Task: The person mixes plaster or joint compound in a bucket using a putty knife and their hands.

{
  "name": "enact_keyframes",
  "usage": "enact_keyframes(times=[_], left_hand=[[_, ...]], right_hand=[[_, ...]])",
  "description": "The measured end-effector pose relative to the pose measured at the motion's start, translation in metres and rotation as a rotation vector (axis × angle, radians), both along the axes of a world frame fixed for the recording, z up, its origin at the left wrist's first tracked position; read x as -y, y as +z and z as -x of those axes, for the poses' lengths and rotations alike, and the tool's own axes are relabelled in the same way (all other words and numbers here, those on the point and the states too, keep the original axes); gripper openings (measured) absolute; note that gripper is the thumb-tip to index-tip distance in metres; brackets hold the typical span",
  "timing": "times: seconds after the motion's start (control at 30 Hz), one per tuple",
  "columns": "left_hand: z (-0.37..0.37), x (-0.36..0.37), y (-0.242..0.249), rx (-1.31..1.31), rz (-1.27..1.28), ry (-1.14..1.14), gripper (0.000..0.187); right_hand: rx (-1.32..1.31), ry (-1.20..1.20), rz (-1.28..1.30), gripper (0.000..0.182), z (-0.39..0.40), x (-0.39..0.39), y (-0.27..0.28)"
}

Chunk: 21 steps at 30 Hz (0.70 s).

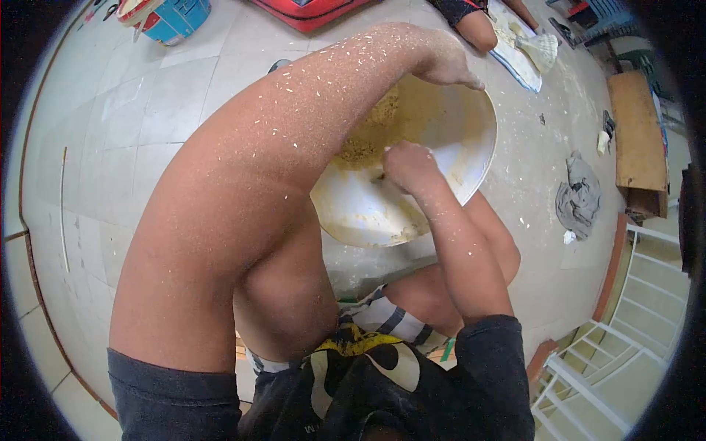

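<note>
A wide, pale metal basin (460,158) tilts between my legs, with a crumbly yellow-brown mixture (360,151) inside and smears along its wall. My left arm reaches across it, dusted with pale flakes. At the far rim, my left hand (445,62) is closed over the edge, its fingers partly hidden. Inside the basin, my right hand (412,169) makes a fist beside the mixture. A small dark bit shows at the fist's left side; what it belongs to is hidden. My left forearm covers part of the mixture.
Beyond the basin are a blue bucket (176,22), a red case (309,13) and another person's knee (478,31) beside a white sheet (515,62). To the right lie a grey cloth (579,197), a wooden box (636,136) and white railings (640,287). Flakes dot the tiled floor.
</note>
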<state>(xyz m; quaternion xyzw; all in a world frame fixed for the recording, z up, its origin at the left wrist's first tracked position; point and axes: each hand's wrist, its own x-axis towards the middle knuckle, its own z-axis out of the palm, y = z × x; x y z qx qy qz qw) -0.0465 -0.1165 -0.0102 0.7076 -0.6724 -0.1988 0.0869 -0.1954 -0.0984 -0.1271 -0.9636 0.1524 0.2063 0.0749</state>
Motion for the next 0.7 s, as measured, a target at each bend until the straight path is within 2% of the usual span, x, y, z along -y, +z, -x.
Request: enact_keyframes(times=[0.13,0.23,0.27,0.33,0.43,0.53,0.57,0.63,0.67,0.7], left_hand=[[0.001,-0.007,0.003,-0.03,-0.014,0.027,0.066],[-0.001,-0.003,-0.004,0.02,0.062,0.016,0.066],[-0.002,-0.001,-0.004,0.023,0.062,0.017,0.066],[-0.002,-0.001,-0.007,0.027,0.06,0.017,0.066],[-0.002,-0.001,-0.008,0.012,0.056,0.042,0.067],[-0.004,0.007,-0.016,0.035,0.052,0.023,0.067],[-0.003,0.006,-0.014,0.035,0.051,0.022,0.067],[-0.004,0.004,-0.01,0.003,0.001,0.007,0.067],[-0.007,0.0,-0.006,0.001,-0.005,0.008,0.067],[-0.011,-0.005,-0.003,-0.01,0.013,-0.027,0.066]], right_hand=[[-0.124,0.039,-0.013,0.024,-0.009,0.005,-0.005],[-0.06,0.101,-0.019,0.025,-0.017,0.006,-0.043],[-0.057,0.102,-0.019,0.025,-0.021,0.006,-0.023],[-0.211,0.057,-0.063,0.028,-0.027,0.012,0.01],[-0.142,0.017,-0.134,0.035,-0.021,0.006,-0.019],[-0.025,0.077,-0.082,0.039,-0.015,0.001,-0.06],[-0.025,0.076,-0.084,0.039,-0.018,0.001,-0.038],[-0.224,0.053,-0.193,0.031,-0.024,0.006,0.0],[-0.227,0.055,-0.198,0.031,-0.023,0.004,-0.017],[-0.112,0.039,-0.185,0.029,-0.02,0.0,-0.044]])
